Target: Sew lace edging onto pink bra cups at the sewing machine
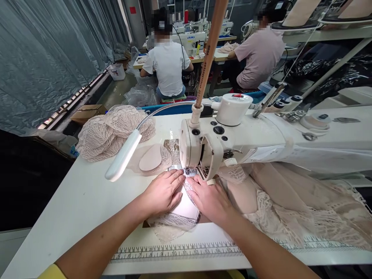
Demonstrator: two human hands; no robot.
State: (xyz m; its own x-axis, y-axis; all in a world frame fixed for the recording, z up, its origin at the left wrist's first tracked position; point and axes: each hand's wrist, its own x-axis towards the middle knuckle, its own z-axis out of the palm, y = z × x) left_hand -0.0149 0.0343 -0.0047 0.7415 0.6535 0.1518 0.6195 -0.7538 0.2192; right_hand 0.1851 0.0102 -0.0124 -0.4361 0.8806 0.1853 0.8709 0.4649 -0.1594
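Under the head of a white sewing machine [190, 143] lies a pale lace piece [174, 223] with a smooth light panel [186, 205] on it. My left hand [164, 192] rests flat on the left side of this piece, fingers stretched toward the needle area. On its right side my right hand [210, 197] lies with fingers spread, fingertips close to the presser foot. The needle itself is hidden behind the machine head and fingers. Left of the machine, a cut lace piece with a rounded beige pad [150, 158] lies on the table.
A heap of lace pieces [113, 131] sits at the table's back left. Beige lace fabric [287, 201] spreads on the right. A lamp on a bent neck [123, 155] arches over the left side. A printed ruler [174, 254] runs along the front edge. Two people sit at machines beyond.
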